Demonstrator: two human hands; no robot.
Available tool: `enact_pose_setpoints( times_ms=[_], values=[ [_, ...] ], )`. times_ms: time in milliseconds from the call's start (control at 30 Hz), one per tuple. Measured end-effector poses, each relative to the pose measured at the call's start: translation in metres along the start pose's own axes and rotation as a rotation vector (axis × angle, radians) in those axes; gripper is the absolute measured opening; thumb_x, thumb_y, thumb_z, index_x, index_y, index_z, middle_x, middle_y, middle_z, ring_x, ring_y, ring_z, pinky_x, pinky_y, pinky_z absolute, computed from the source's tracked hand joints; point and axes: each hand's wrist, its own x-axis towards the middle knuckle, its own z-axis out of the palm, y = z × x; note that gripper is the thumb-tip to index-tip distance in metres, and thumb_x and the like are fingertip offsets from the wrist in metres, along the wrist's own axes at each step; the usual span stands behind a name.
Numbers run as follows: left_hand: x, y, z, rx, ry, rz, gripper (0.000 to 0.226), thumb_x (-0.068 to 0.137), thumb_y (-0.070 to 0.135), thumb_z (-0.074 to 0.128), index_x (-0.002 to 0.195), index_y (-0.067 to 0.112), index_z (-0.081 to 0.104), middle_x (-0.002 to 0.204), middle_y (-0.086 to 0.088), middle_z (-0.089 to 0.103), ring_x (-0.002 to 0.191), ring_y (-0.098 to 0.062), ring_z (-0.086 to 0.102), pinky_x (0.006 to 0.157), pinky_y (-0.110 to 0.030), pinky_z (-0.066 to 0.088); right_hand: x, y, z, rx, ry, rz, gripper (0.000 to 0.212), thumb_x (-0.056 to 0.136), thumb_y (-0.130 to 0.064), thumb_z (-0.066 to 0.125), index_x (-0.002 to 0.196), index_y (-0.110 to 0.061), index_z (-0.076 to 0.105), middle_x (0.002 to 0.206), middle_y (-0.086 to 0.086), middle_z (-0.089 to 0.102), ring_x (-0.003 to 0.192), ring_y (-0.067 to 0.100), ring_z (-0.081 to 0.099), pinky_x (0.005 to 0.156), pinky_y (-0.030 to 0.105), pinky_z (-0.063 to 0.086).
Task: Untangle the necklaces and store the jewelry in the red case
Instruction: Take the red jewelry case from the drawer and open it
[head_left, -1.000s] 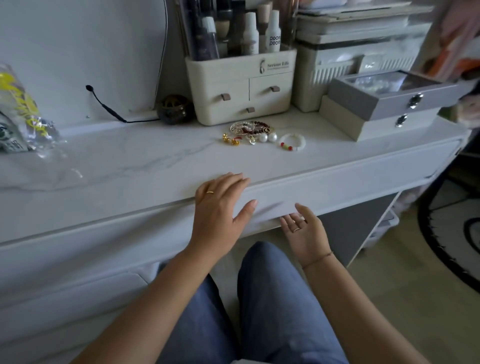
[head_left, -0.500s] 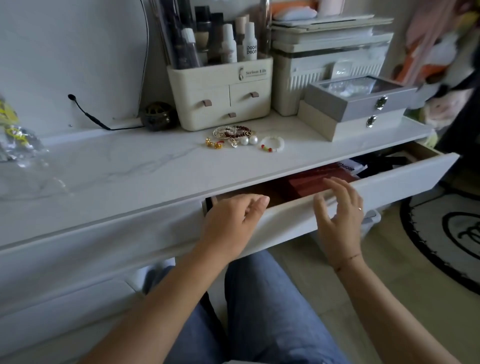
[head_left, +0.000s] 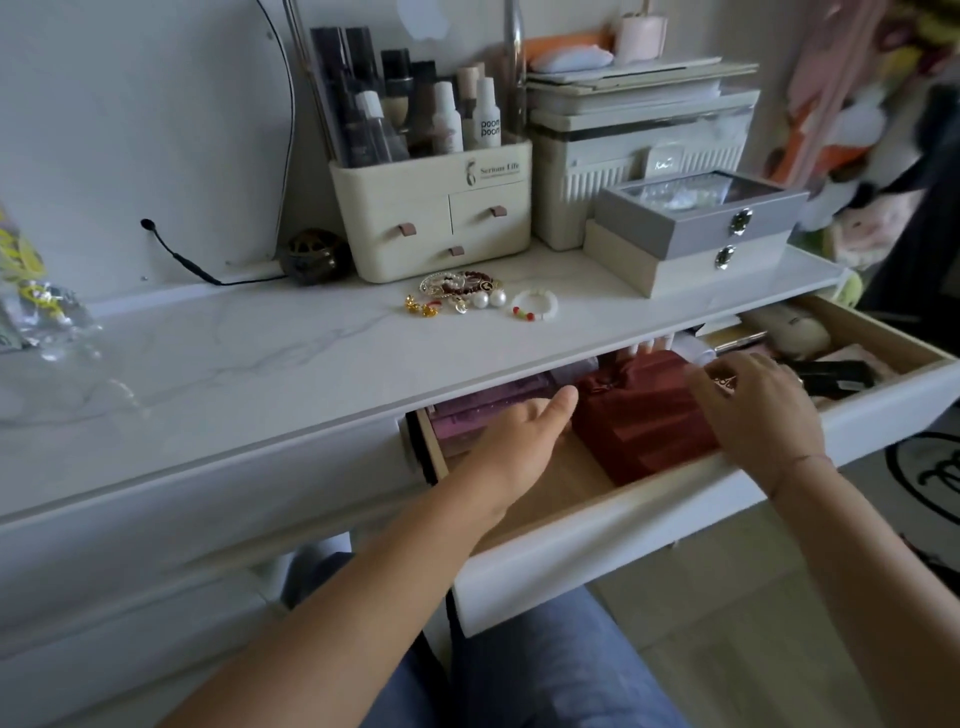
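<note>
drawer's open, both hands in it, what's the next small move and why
Probably grasp the red case with both hands and lift it onto the tabletop: it lies in the open drawer between the left hand and right hand, neither yet gripping it, while the jewelry sits above.

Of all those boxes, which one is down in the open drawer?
The dark red case. The grey box and the beige box beneath it sit up on the tabletop, not in the drawer.
</note>
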Motion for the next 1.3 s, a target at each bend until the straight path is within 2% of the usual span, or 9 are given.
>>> enact_pose_setpoints(
  times_ms=[167,300,467,700,800,900,1000,1133,1300],
  values=[
    [0.011,0.004,0.026,-0.398,-0.190,-0.265,0.052,0.093,0.048,0.054,0.133,0.016,0.055,0.140,-0.002,0.053,0.129,-0.023,0.049,0.111,-0.033,0.034,0.008,0.011,-0.011,-0.202,-0.309,0.188,0.048,0.091,-0.058,0.038,0.096,-0.013,0.054,0.088,0.006,0.057,0.086,0.029,0.055,0.072,0.037,0.043],
    [0.009,0.011,0.035,-0.517,-0.282,-0.342,0.033,0.099,0.040,0.047,0.117,0.015,0.059,0.102,0.000,0.063,0.077,-0.011,0.061,0.074,-0.021,0.050,0.007,0.013,-0.011,-0.118,-0.270,0.219,0.055,0.090,-0.058,0.041,0.112,-0.010,0.055,0.105,0.012,0.063,0.100,0.032,0.057,0.077,0.038,0.042],
    [0.009,0.012,0.033,-0.518,-0.220,-0.381,0.039,0.097,0.042,0.050,0.122,0.014,0.059,0.102,0.000,0.065,0.082,-0.014,0.061,0.078,-0.026,0.049,0.007,0.016,-0.016,0.158,-0.115,0.207,0.048,0.087,-0.051,0.053,0.116,-0.014,0.061,0.099,0.004,0.064,0.103,0.028,0.057,0.084,0.036,0.042],
    [0.012,0.014,0.030,-0.573,-0.211,-0.437,0.025,0.096,0.038,0.052,0.095,0.015,0.061,0.067,0.002,0.065,0.050,-0.009,0.063,0.046,-0.017,0.047,0.004,0.014,-0.025,0.508,-0.105,0.187,0.025,0.089,-0.039,0.060,0.090,-0.018,0.073,0.085,0.006,0.069,0.085,0.021,0.062,0.069,0.033,0.047],
    [0.011,0.018,0.029,-0.593,-0.203,-0.477,0.031,0.096,0.039,0.051,0.108,0.012,0.059,0.079,-0.001,0.063,0.065,-0.014,0.062,0.055,-0.022,0.051,0.008,0.012,-0.027,0.540,-0.167,0.212,0.025,0.088,-0.039,0.061,0.075,-0.021,0.071,0.086,0.020,0.069,0.080,0.027,0.062,0.081,0.044,0.050],
    [0.010,0.020,0.030,-0.607,-0.212,-0.483,0.038,0.097,0.038,0.052,0.122,0.010,0.058,0.083,-0.003,0.064,0.071,-0.016,0.062,0.063,-0.025,0.053,0.013,0.013,-0.025,0.529,-0.230,0.211,0.021,0.089,-0.039,0.061,0.074,-0.026,0.068,0.081,0.008,0.068,0.083,0.026,0.063,0.079,0.038,0.049],
    [0.009,0.021,0.032,-0.643,-0.240,-0.458,0.039,0.096,0.038,0.053,0.125,0.010,0.056,0.084,-0.003,0.063,0.056,-0.011,0.063,0.050,-0.020,0.052,0.013,0.015,-0.025,0.501,-0.259,0.197,0.020,0.087,-0.042,0.061,0.084,-0.023,0.068,0.086,0.001,0.067,0.083,0.021,0.062,0.073,0.031,0.047],
    [0.009,0.021,0.030,-0.614,-0.281,-0.473,0.050,0.093,0.045,0.055,0.127,0.009,0.055,0.091,-0.006,0.062,0.068,-0.017,0.063,0.054,-0.024,0.054,0.007,0.012,-0.027,0.533,-0.252,0.155,0.018,0.089,-0.038,0.060,0.092,-0.022,0.067,0.082,-0.009,0.065,0.076,0.006,0.059,0.061,0.023,0.041],
    [0.005,0.021,0.027,-0.597,-0.299,-0.421,0.039,0.090,0.046,0.058,0.114,0.015,0.061,0.081,-0.002,0.065,0.068,-0.015,0.062,0.058,-0.025,0.052,0.000,0.008,-0.033,0.649,-0.233,0.118,0.024,0.088,-0.037,0.060,0.104,-0.022,0.069,0.095,-0.005,0.070,0.094,0.013,0.065,0.087,0.032,0.050]
  ],
)
